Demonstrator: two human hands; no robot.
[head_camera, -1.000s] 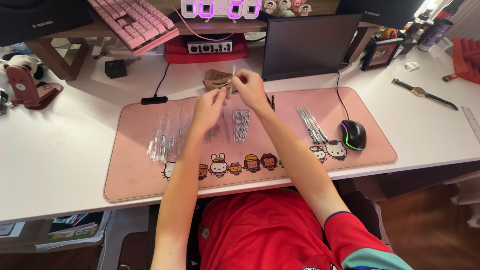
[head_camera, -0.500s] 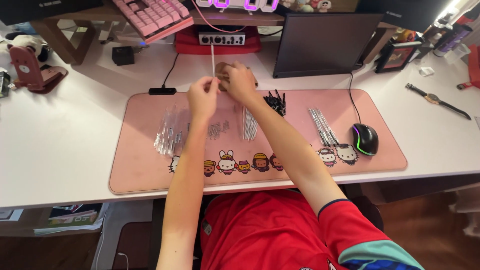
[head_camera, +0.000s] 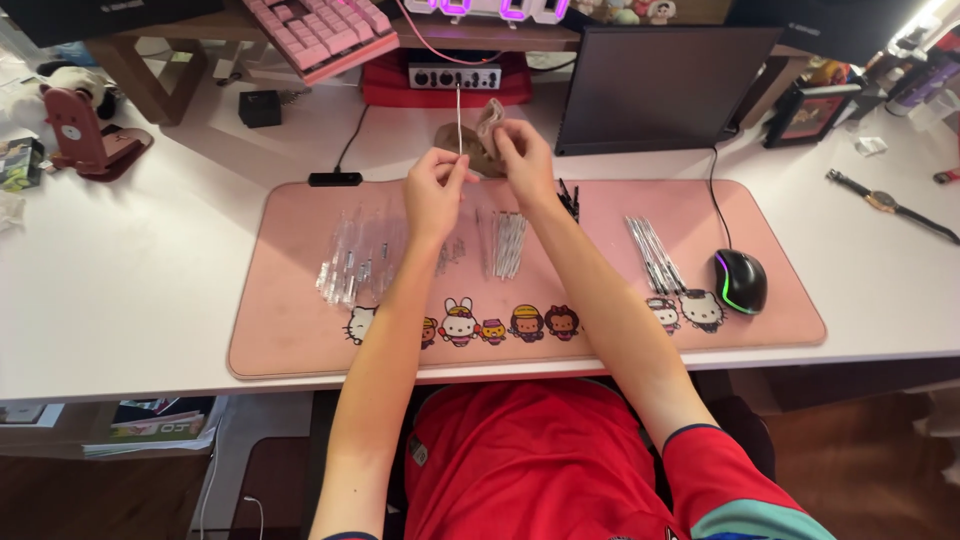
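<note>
Two hands meet above the far edge of a pink desk mat (head_camera: 300, 340) on the white surface (head_camera: 120, 290). At the far left stands a pink phone stand (head_camera: 85, 135), well apart from the mat. On the mat's left part lies a heap of clear plastic sleeves (head_camera: 350, 262). The left hand (head_camera: 436, 190) is raised above the mat, its fingertips pinched on a thin white stick (head_camera: 459, 125) held upright. Just to its right, the right hand (head_camera: 522, 158) pinches a crumpled brown bag (head_camera: 486, 128) that sits near the stick's upper part. Below the right wrist lies a small bundle of thin sticks (head_camera: 508, 244). Farther right on the mat lies another bundle of sticks (head_camera: 655, 252), and beside it a black mouse (head_camera: 740, 281). A wristwatch (head_camera: 884, 201) rests on the surface at the far right.
</note>
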